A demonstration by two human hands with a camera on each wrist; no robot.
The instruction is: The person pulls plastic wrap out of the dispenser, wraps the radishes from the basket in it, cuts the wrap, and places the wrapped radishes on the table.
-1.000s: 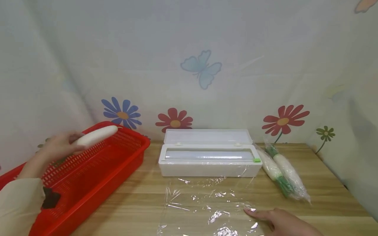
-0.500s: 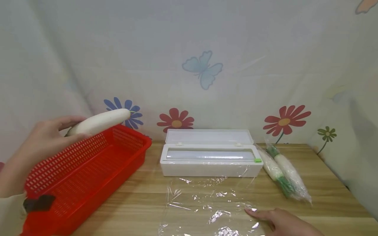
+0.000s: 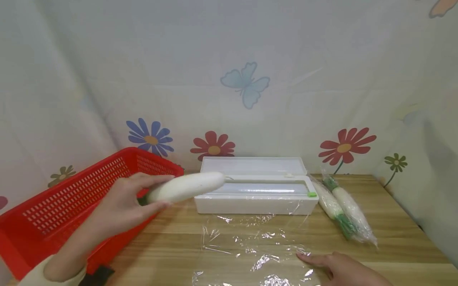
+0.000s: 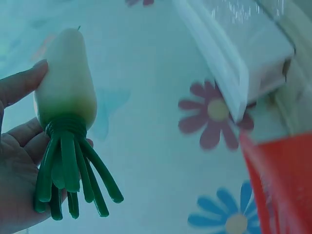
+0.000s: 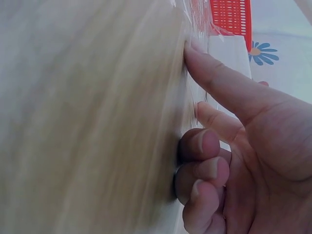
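My left hand (image 3: 125, 202) grips a white radish (image 3: 186, 186) near its leafy end, thumb on one side and fingers on the other. In the left wrist view the radish (image 4: 68, 78) has bundled green stalks (image 4: 68, 161) hanging below the palm. It is raised in front of a white cling film box (image 3: 255, 204). Clear cling film (image 3: 247, 250) runs from the box over the table towards me. My right hand (image 3: 340, 270) touches the film's right side with an extended finger. In the right wrist view, its thumb and index finger reach to the surface, apart, while the other fingers curl.
A red perforated basket (image 3: 68, 190) stands at the left, partly behind my left arm. Two film-wrapped radishes (image 3: 343, 206) lie right of the box, whose lid (image 3: 252, 165) is raised. A flower-printed cloth (image 3: 179, 79) hangs behind the wooden table (image 3: 397, 234).
My left hand has lifted the radish from above the red basket, moving it right to the front of the box. The right hand has stayed put on the film.
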